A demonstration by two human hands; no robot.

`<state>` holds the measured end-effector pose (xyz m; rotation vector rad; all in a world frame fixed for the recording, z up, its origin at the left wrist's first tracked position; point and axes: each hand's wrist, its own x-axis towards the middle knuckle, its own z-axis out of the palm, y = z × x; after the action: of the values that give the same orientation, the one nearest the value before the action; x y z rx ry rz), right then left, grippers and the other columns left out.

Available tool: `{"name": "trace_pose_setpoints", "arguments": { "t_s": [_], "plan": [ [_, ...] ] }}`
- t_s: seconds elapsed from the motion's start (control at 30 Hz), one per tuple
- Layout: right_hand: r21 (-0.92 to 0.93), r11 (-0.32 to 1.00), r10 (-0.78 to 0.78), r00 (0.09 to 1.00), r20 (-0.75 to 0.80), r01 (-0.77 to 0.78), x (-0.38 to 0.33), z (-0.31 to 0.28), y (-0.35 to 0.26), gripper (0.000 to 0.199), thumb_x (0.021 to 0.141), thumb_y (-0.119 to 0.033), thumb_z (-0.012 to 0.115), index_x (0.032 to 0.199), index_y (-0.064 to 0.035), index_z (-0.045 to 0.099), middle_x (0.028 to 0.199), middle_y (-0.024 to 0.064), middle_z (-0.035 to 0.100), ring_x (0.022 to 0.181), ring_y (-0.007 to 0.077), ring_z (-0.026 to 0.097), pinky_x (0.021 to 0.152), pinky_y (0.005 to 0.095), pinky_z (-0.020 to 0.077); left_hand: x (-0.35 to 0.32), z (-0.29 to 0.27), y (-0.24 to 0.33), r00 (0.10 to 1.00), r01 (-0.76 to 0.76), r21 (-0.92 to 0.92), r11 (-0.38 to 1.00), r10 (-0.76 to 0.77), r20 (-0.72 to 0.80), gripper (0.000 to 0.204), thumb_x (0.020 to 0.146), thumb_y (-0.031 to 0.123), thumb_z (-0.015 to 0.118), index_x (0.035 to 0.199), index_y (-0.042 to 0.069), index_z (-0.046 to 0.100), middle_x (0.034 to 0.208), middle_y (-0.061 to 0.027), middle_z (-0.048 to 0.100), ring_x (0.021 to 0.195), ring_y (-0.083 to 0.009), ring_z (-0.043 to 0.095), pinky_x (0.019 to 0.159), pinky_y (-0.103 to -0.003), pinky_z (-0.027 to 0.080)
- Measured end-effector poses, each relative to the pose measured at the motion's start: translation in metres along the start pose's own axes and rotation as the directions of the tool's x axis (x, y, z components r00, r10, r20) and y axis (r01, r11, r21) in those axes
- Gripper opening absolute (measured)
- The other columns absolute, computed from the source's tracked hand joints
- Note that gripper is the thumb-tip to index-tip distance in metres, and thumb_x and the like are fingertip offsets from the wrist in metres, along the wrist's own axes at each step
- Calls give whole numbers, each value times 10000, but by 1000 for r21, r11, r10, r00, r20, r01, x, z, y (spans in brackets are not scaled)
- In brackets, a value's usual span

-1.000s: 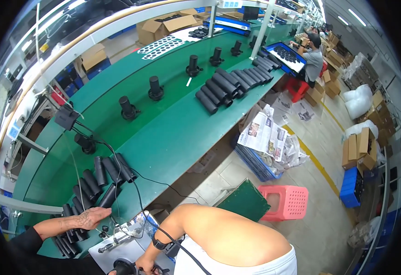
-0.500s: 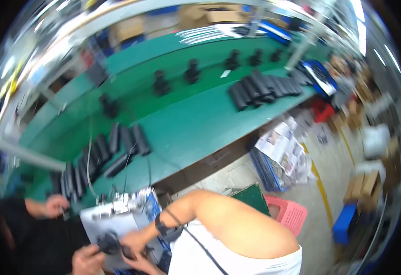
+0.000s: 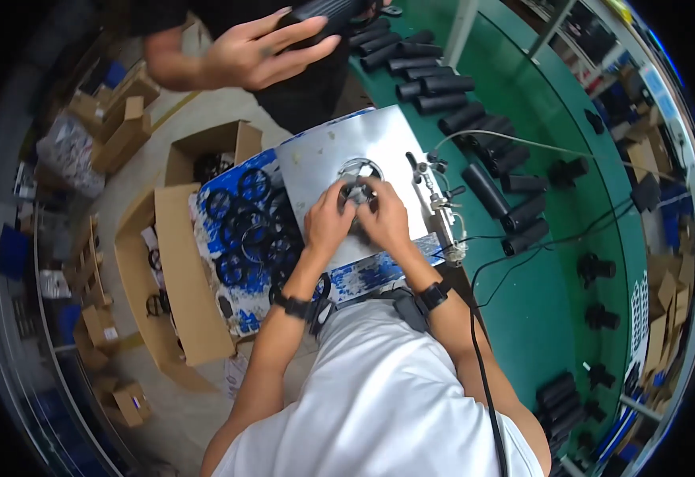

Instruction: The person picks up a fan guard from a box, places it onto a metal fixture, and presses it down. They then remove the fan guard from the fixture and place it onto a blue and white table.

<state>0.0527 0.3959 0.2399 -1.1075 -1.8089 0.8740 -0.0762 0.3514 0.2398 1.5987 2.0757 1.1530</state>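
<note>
My left hand (image 3: 329,218) and my right hand (image 3: 385,218) meet over a metal plate (image 3: 321,163), fingers bent inward and closed. Between the fingertips is a small greyish part (image 3: 358,195), mostly covered; its kind is unclear. It sits at a shiny round ring (image 3: 361,167) set on the plate. Left of the plate, black spoked wheel-like rings (image 3: 254,230) lie heaped on a blue-and-white worn surface. Along the plate's right side runs a metal fitting with valves (image 3: 440,205). Across from me, another person's hand (image 3: 256,54) holds a ribbed black cylinder (image 3: 325,13).
Several black tubes (image 3: 487,191) lie on the green bench (image 3: 514,310) at right. Black stands (image 3: 596,268) line its far side. A black cable (image 3: 479,358) hangs by my right arm. An open carton (image 3: 192,278) with black rings stands at left.
My view has swung round to face the plate squarely. My right hand was beside a black round part; both my hands now meet at the ring. The other person's hand now holds a black cylinder.
</note>
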Motion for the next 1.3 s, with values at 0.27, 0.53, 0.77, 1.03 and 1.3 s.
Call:
{"name": "trace_pose_setpoints", "arguments": {
  "t_s": [0.27, 0.53, 0.77, 1.03, 1.3],
  "plan": [
    [-382, 921, -91, 996, -20, 77, 48, 7, 45, 385, 766, -167, 652, 1145, -99, 639, 1093, 125, 576, 1042, 312, 512, 909, 417, 419, 69, 22, -46, 959, -240, 233, 942, 194, 204, 506, 803, 281, 636, 1289, 169, 556, 1458, -101, 356, 1349, -373, 272, 1097, -535, 185],
    [-426, 897, -164, 984, -72, 118, 44, 10, 46, 325, 854, -86, 544, 1169, -53, 614, 1143, 109, 580, 1078, 327, 506, 932, 414, 412, 28, 42, -29, 991, -128, 283, 951, 110, 78, 785, 845, 378, 590, 1437, -8, 248, 1508, -152, 275, 1408, -335, 221, 1128, -536, 121],
    [-194, 980, -7, 976, 218, 50, 29, -52, -35, 304, 849, -134, 575, 1116, 3, 624, 1047, 217, 653, 972, 359, 636, 854, 398, 496, 27, 28, -15, 979, 21, 380, 925, -97, 182, 1075, 637, 587, 737, 1413, -1, 281, 1526, -129, 240, 1443, -286, 115, 1090, -643, 13],
    [-555, 832, 227, 912, 340, 0, 56, -19, 1, 182, 777, -210, 665, 878, -64, 705, 855, 183, 680, 803, 358, 666, 746, 426, 544, 29, 41, -18, 995, 21, 357, 934, -55, 85, 1017, 614, 519, 742, 1389, 15, 318, 1519, -106, 263, 1436, -282, 144, 1095, -636, 16],
    [-650, 760, 247, 929, 276, -9, 64, -8, -8, 145, 780, -175, 651, 856, -58, 694, 1000, 150, 630, 822, 348, 666, 725, 451, 534, 29, 38, -10, 990, 35, 339, 940, -80, 120, 995, 643, 496, 750, 1402, 36, 299, 1523, -97, 270, 1440, -282, 151, 1098, -628, 19]
  ]
}}
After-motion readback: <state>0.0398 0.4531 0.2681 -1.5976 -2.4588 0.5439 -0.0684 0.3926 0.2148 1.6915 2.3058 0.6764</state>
